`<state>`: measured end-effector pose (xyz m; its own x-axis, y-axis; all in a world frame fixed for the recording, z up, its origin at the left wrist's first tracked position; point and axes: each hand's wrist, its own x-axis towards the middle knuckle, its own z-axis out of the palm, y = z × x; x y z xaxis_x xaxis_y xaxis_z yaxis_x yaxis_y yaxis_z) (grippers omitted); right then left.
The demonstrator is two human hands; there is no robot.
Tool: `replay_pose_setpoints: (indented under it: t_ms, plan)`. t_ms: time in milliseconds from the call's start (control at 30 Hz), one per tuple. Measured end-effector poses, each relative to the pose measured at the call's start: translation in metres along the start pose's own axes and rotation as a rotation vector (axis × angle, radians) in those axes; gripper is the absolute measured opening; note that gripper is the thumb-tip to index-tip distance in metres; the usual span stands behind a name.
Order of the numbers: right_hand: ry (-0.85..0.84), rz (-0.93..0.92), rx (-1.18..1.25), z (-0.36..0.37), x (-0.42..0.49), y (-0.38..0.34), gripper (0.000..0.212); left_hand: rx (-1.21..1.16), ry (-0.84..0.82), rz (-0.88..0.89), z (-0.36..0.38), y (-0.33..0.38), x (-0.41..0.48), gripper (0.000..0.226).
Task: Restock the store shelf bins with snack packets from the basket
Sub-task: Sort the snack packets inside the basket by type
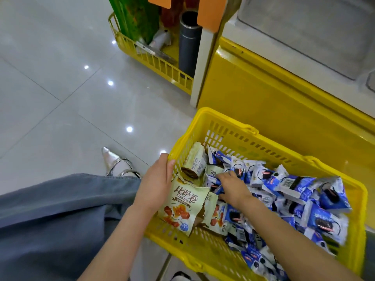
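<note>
Both hands reach into a yellow basket [253, 131] of snack packets sitting on the tiled floor [60, 88] beside a yellow shelf base [274, 102]. Left hand [157, 183] holds a cream packet [182, 207] printed with red snack pieces at the basket's near left corner. Right hand [233, 186], fingers spread and pressed down, rests among blue-and-white cookie packets [304, 191] heaped across the middle and right. Whether it grips one cannot be told.
</note>
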<state>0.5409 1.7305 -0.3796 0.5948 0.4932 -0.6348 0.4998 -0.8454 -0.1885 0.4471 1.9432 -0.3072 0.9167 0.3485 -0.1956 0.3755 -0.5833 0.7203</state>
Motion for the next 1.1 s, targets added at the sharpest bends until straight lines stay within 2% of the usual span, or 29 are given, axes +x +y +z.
replay_pose_setpoints:
  t_ms: [200,367,500,600,733,833,900,1000,1100]
  plan:
    - [0.063,0.051,0.078,-0.002,-0.007,0.006,0.064,0.009,0.003,0.021,0.0,-0.001,0.002,0.046]
    - [0.238,0.072,0.253,-0.012,-0.032,0.007,0.06,0.043,0.022,-0.014,0.001,0.003,-0.001,0.044]
    - [0.401,0.09,0.384,-0.031,-0.065,0.009,0.057,0.232,0.207,-0.004,0.003,0.021,-0.004,0.024]
    - [0.47,0.097,0.433,-0.043,-0.094,0.017,0.056,0.2,0.294,0.105,0.016,0.051,-0.014,0.027]
    - [0.692,0.202,0.59,-0.053,-0.131,0.045,0.055,0.055,0.074,0.273,0.055,0.087,-0.022,0.024]
    - [0.826,0.365,0.684,-0.059,-0.15,0.081,0.055,0.019,-0.099,0.297,0.093,0.104,-0.016,0.026]
    - [0.74,0.453,0.664,-0.059,-0.158,0.107,0.053,0.029,-0.224,0.269,0.12,0.112,-0.008,0.03]
    - [0.417,0.548,0.498,-0.052,-0.162,0.134,0.053,0.122,-0.413,0.198,0.155,0.124,0.006,0.047]
    - [0.386,0.57,0.342,-0.045,-0.161,0.138,0.055,0.36,-0.398,0.172,0.178,0.128,0.022,0.058]
